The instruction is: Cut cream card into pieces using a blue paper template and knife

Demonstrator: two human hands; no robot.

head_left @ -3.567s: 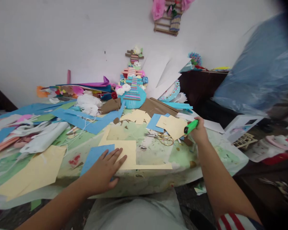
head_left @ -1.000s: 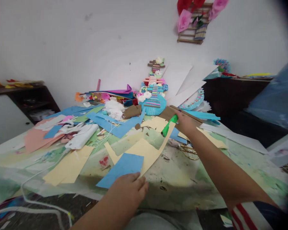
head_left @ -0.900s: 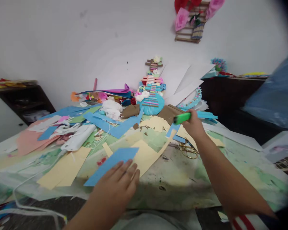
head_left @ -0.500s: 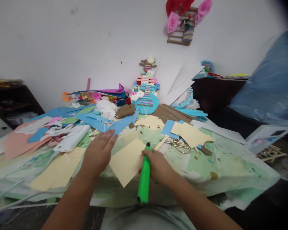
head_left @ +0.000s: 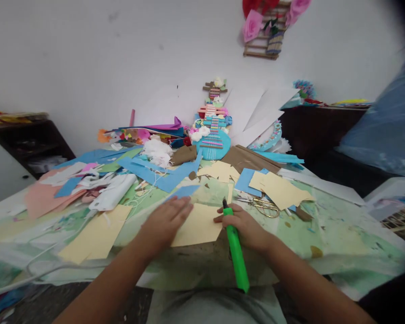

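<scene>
Cluttered table (head_left: 324, 234): left hand (head_left: 165, 221) flat on cream paper (head_left: 198, 225); right hand (head_left: 246, 225) grips green marker (head_left: 236, 252); scissors (head_left: 265, 207) nearby.

- We see through one head-worn camera, looking forward and down across the table (head_left: 330, 234) toward the wall (head_left: 87, 67).
- Our hands sit close below.

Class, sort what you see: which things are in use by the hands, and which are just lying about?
In use: left hand flat on cream paper; right hand gripping green marker.

Lying about: scissors, blue scrap, brown card, paper guitar.
</scene>
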